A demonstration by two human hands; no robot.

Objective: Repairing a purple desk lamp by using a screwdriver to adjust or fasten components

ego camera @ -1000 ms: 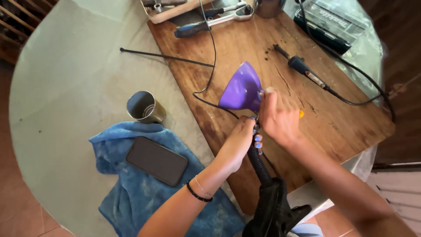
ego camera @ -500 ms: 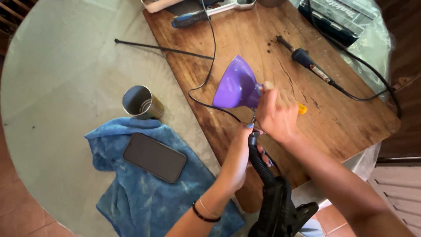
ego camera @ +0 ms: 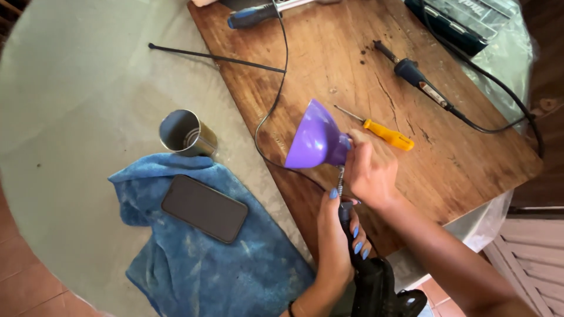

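My right hand [ego camera: 369, 171] grips the narrow end of a purple lamp shade [ego camera: 316, 137], which is tilted with its wide mouth toward the upper left. My left hand [ego camera: 339, 233], with blue nails, is wrapped around the black stem [ego camera: 345, 212] just below the shade. A thin metal flexible neck [ego camera: 340, 175] joins stem and shade between my hands. The lamp's black base [ego camera: 382, 290] sits at the bottom edge. A black cord [ego camera: 275, 100] runs from the lamp across the wooden board [ego camera: 352, 64].
A yellow-handled screwdriver [ego camera: 386, 134] lies on the board just right of the shade. A soldering iron [ego camera: 418, 78], a blue-handled tool [ego camera: 254, 16] and a thin black rod [ego camera: 214, 56] lie further back. A metal cup [ego camera: 184, 132], a blue towel [ego camera: 194, 258] and a dark phone [ego camera: 204, 208] are at left.
Both hands keep their grip on the lamp. The shade has turned slightly, and the yellow screwdriver that my right hand mostly covered now shows.
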